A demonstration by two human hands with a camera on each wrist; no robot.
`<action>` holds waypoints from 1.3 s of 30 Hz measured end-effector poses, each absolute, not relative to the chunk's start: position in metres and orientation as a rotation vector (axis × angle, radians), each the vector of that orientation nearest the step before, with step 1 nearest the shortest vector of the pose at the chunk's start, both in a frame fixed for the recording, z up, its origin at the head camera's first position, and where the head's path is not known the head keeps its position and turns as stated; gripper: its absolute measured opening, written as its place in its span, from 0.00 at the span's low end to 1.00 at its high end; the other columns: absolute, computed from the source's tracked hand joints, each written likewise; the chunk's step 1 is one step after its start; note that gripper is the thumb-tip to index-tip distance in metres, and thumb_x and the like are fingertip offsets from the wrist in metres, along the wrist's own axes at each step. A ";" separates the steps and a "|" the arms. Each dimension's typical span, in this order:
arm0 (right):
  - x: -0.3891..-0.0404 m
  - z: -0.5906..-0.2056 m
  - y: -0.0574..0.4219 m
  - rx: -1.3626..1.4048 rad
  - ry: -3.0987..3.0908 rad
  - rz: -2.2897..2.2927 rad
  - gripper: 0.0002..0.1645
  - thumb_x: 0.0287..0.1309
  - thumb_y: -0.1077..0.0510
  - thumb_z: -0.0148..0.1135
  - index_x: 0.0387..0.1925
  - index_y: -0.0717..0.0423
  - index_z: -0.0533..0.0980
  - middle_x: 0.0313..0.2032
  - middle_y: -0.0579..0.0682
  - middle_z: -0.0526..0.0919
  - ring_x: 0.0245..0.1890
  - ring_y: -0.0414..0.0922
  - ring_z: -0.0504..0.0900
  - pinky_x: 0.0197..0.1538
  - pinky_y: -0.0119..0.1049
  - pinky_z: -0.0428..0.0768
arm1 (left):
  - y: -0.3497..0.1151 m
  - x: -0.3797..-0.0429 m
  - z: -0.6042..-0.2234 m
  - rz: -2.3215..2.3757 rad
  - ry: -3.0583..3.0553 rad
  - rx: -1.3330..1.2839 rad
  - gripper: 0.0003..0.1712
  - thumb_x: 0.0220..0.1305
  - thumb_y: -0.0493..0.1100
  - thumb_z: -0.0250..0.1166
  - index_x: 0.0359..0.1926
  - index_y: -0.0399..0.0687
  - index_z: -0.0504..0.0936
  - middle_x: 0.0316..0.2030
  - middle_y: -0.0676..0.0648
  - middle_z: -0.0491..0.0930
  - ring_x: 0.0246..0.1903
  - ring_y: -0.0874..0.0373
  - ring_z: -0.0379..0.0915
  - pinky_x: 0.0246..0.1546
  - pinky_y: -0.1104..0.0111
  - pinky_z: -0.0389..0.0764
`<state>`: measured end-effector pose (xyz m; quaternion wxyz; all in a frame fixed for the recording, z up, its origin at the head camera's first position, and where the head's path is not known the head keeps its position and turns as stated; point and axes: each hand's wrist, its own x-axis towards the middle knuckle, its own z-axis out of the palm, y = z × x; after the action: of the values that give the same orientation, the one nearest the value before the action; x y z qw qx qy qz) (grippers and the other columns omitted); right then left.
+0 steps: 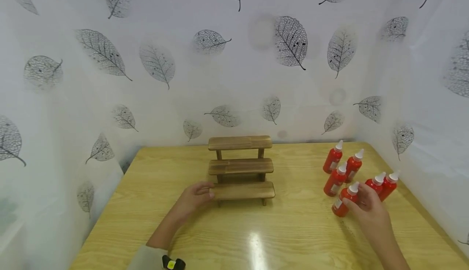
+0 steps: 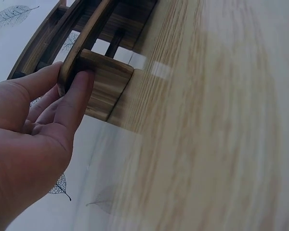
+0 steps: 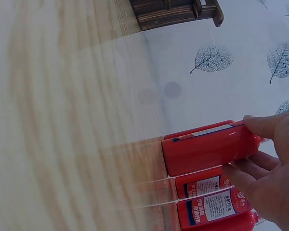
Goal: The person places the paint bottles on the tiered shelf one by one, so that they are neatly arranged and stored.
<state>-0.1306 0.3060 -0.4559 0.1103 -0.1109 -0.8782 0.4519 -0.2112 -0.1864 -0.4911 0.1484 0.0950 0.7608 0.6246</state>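
Note:
A three-tiered wooden stand (image 1: pixel 242 167) stands near the back middle of the table. My left hand (image 1: pixel 195 198) pinches the left end of its lowest board; in the left wrist view the thumb lies on one face of that board (image 2: pixel 89 41) and the fingers on the other. On the right, my right hand (image 1: pixel 370 211) grips a red squeeze bottle (image 1: pixel 340 209) with a white pointed cap, thumb and fingers around its upper part. Seen from the right wrist, this bottle (image 3: pixel 207 151) is at the front of the others, its base near the tabletop.
Several more red bottles (image 1: pixel 334 183) with white nozzle caps stand upright close behind and beside the gripped one. Pale wood grain covers the table (image 1: pixel 220 237). A white curtain (image 1: pixel 253 91) printed with grey leaves hangs along the back and both sides.

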 end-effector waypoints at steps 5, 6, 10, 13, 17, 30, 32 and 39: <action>-0.131 -0.457 0.308 -0.288 -2.603 1.281 0.44 0.70 0.47 0.61 0.75 0.64 0.55 0.67 0.72 0.68 0.62 0.68 0.71 0.39 0.05 0.67 | -0.186 -0.212 -0.492 1.814 2.185 0.275 0.29 0.70 0.46 0.65 0.67 0.38 0.72 0.68 0.31 0.69 0.70 0.34 0.62 0.67 0.46 0.71; -0.131 -0.458 0.308 -0.280 -2.601 1.267 0.43 0.70 0.48 0.61 0.74 0.64 0.56 0.67 0.72 0.69 0.61 0.68 0.71 0.39 0.05 0.67 | -0.186 -0.212 -0.492 1.816 2.180 0.277 0.30 0.70 0.46 0.65 0.67 0.38 0.72 0.68 0.31 0.69 0.71 0.35 0.61 0.67 0.46 0.71; -0.129 -0.460 0.307 -0.256 -2.588 1.240 0.42 0.69 0.49 0.62 0.74 0.64 0.57 0.66 0.72 0.70 0.60 0.67 0.72 0.39 0.05 0.67 | -0.187 -0.211 -0.492 1.822 2.172 0.275 0.30 0.70 0.46 0.65 0.67 0.37 0.72 0.68 0.31 0.69 0.71 0.34 0.61 0.68 0.45 0.69; -0.128 -0.459 0.305 -0.241 -2.585 1.214 0.43 0.69 0.49 0.63 0.74 0.64 0.57 0.66 0.71 0.70 0.60 0.68 0.73 0.40 0.05 0.68 | -0.188 -0.210 -0.493 1.824 2.164 0.272 0.30 0.70 0.46 0.66 0.67 0.37 0.72 0.68 0.31 0.69 0.70 0.34 0.61 0.68 0.44 0.69; -0.129 -0.455 0.301 -0.198 -2.564 1.194 0.43 0.67 0.47 0.64 0.74 0.62 0.59 0.65 0.70 0.72 0.58 0.61 0.77 0.41 0.06 0.69 | -0.189 -0.209 -0.493 1.831 2.154 0.271 0.30 0.70 0.46 0.65 0.67 0.37 0.72 0.68 0.31 0.69 0.70 0.34 0.61 0.68 0.44 0.69; -0.156 -0.408 0.261 0.088 -2.461 1.298 0.39 0.66 0.50 0.67 0.72 0.56 0.64 0.61 0.63 0.77 0.50 0.17 0.72 0.46 0.12 0.76 | -0.187 -0.210 -0.495 1.871 2.116 0.272 0.29 0.70 0.43 0.65 0.67 0.36 0.71 0.68 0.30 0.68 0.70 0.34 0.62 0.68 0.45 0.69; -0.164 -0.399 0.252 0.141 -2.449 1.299 0.38 0.65 0.50 0.68 0.72 0.54 0.65 0.61 0.61 0.78 0.51 0.19 0.73 0.47 0.12 0.75 | -0.187 -0.211 -0.496 1.874 2.116 0.264 0.29 0.70 0.43 0.65 0.67 0.37 0.72 0.68 0.31 0.68 0.70 0.34 0.62 0.68 0.45 0.69; -0.192 -0.362 0.212 0.296 -2.394 1.409 0.39 0.65 0.50 0.68 0.73 0.49 0.64 0.62 0.56 0.78 0.60 0.47 0.80 0.52 0.18 0.78 | -0.185 -0.211 -0.496 1.879 2.124 0.243 0.29 0.70 0.44 0.66 0.67 0.37 0.72 0.68 0.31 0.70 0.69 0.36 0.64 0.68 0.46 0.70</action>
<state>-0.1915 0.2119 -0.3623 0.1731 0.1043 -0.8441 0.4967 -0.2113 -0.1847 -0.4958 0.1472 0.0844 0.7381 0.6530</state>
